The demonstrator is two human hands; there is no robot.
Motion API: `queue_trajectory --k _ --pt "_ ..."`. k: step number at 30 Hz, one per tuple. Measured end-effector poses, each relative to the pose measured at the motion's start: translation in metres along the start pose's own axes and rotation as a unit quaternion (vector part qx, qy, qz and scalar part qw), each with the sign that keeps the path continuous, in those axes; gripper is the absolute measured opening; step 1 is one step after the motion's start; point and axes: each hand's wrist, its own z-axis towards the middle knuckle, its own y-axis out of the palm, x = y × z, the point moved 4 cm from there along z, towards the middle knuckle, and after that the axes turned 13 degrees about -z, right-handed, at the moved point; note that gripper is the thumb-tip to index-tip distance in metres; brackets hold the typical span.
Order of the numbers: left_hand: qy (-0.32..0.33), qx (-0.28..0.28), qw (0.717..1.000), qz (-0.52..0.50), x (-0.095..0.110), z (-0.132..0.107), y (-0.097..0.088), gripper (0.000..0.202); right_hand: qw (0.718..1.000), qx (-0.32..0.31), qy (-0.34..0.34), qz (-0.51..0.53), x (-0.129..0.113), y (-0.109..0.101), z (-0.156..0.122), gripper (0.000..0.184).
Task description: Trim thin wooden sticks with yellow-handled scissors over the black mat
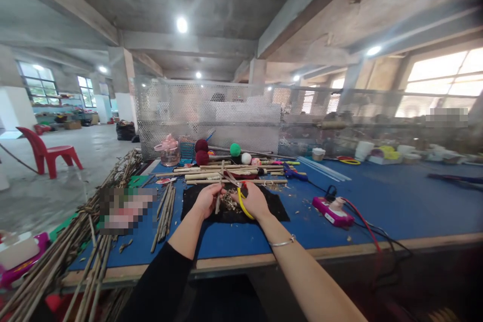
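Note:
My left hand [208, 199] is closed around a thin dry stick [218, 203] that stands nearly upright. In my right hand [255, 201] are scissors [243, 205] with yellow handles, their blades pointing up and left across the stick. Whether the blades touch the stick I cannot tell. Below both hands lies a black cloth [275, 206] with a small heap of pale shavings [229, 202] on it. Just beyond the cloth, several peeled sticks [204, 177] lie crosswise on the blue table.
Cut sticks [166, 211] and a large bundle of twigs [101, 201] lie on the left. A glue gun [295, 173] and a purple power strip [332, 212] with cords are on the right. Yarn balls [235, 149] sit before a perforated metal screen [241, 110].

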Motion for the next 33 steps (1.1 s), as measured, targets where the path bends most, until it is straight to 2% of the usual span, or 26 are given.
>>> queue_trajectory --k 5,10,14,17,21,33 --pt "-0.01 -0.02 0.999 0.031 -0.002 0.0 -0.004 0.024 1.0 -0.005 -0.005 -0.001 -0.004 -0.001 -0.004 0.032" --pt "0.008 0.008 0.999 0.04 0.002 -0.002 -0.006 0.023 1.0 -0.003 0.017 0.002 0.0 -0.001 -0.004 0.03" --pt "0.015 -0.004 1.0 0.008 0.007 -0.003 -0.004 0.022 0.998 -0.009 0.058 0.034 0.007 0.0 -0.004 0.031" --pt "-0.008 -0.015 0.999 -0.034 0.008 -0.003 -0.003 0.02 0.997 -0.042 0.047 0.052 0.007 0.002 -0.004 0.032" --pt "-0.02 -0.02 0.998 -0.052 0.008 -0.001 -0.003 0.021 0.997 -0.054 0.035 0.043 0.007 0.006 -0.003 0.035" --pt "0.021 0.001 0.994 0.103 0.004 -0.001 -0.002 0.03 0.998 -0.043 0.019 0.036 0.005 0.003 -0.003 0.034"
